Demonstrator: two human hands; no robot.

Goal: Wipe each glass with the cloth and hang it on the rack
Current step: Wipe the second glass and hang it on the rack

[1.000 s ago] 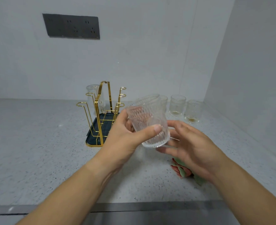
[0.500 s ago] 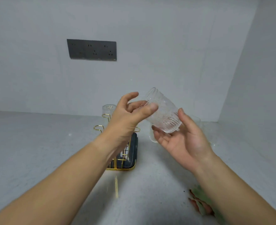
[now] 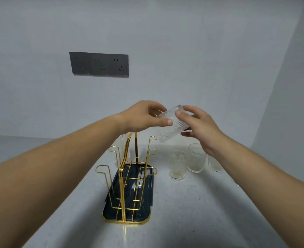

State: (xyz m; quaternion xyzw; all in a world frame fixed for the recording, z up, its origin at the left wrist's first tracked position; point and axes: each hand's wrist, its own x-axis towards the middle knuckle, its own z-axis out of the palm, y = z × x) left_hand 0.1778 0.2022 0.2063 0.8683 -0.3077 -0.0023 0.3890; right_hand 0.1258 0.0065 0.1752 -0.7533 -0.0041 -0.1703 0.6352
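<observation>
A ribbed clear glass (image 3: 171,127) is held tilted, mouth pointing down and left, above the right rear prong of the gold wire rack (image 3: 128,178). My left hand (image 3: 144,119) pinches its left side with thumb and fingers. My right hand (image 3: 197,126) grips its base end from the right. The rack stands on a dark tray (image 3: 147,199). One glass (image 3: 121,145) hangs on a far left prong, mostly hidden behind my left arm. Three glasses (image 3: 178,163) (image 3: 196,157) (image 3: 216,163) stand upright right of the rack. The cloth is out of view.
The grey speckled counter (image 3: 192,212) runs to a white back wall carrying a dark socket panel (image 3: 99,64). A white side wall (image 3: 294,104) closes the right side.
The glass has turned from mouth-up to mouth-down and moved over the rack. My right hand shifted from under it to gripping its base. The view shifted so the cloth dropped out of sight.
</observation>
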